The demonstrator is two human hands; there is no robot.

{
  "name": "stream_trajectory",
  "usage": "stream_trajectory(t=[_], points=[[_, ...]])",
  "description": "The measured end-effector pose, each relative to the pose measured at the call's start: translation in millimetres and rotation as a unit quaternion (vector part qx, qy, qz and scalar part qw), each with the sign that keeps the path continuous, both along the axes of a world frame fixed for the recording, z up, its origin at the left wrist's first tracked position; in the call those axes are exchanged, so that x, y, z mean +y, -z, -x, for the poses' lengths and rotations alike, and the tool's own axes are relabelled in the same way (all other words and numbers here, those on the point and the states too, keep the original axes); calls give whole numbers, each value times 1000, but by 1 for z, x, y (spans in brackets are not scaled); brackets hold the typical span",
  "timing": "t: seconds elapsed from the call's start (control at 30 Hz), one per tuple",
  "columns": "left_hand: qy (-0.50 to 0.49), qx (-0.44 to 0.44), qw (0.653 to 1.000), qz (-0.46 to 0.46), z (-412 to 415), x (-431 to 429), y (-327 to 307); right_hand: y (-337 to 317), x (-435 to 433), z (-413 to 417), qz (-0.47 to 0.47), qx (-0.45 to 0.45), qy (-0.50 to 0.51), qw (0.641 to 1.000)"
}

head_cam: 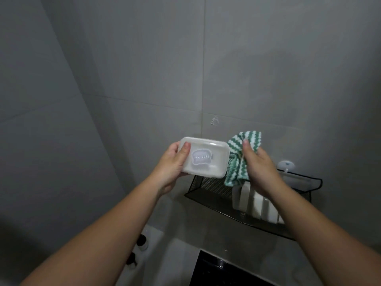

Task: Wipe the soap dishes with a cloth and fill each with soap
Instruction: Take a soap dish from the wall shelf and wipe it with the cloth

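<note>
My left hand (172,164) grips a white lidded soap dish (208,159) by its left end, holding it up in front of the tiled wall; a pale speech-bubble sticker shows on its lid. My right hand (260,168) is closed around a bunched green-and-white zigzag cloth (240,159), which hangs just right of the dish and touches its right end. Below my right wrist, several white bars or boxes of soap (255,202) stand in a black mesh shelf; my forearm hides some of them.
The black mesh wall shelf (208,187) juts out from the grey tiled wall. A white suction hook (285,165) sits above its right side, a small clear hook (215,121) higher up. Dark-capped bottles (142,241) and a black basin edge (214,269) lie below.
</note>
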State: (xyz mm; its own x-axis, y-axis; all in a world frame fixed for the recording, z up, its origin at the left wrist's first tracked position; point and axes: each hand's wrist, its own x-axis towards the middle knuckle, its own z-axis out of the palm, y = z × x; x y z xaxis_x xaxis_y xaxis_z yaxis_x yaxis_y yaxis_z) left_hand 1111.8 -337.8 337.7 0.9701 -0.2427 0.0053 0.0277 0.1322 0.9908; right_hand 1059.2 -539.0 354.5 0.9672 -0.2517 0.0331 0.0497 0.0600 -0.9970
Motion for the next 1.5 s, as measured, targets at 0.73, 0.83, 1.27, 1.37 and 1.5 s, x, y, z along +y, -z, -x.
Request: stream_trajectory(t=[0.73, 0.83, 1.27, 1.37, 1.5], points=[[-44, 172, 983, 48, 16, -20, 10, 32, 40, 7, 39, -62, -40, 997], [-16, 159, 986, 40, 18, -17, 9, 30, 39, 3, 27, -29, -67, 997], [36, 163, 977, 131, 14, 1, 2, 28, 34, -6, -123, 80, -23, 989], [42, 193, 965, 174, 10, 7, 5, 27, 32, -7, -145, 75, 7, 987], [28, 203, 957, 207, 8, 9, 14, 25, 30, -7, -158, 71, 26, 984]])
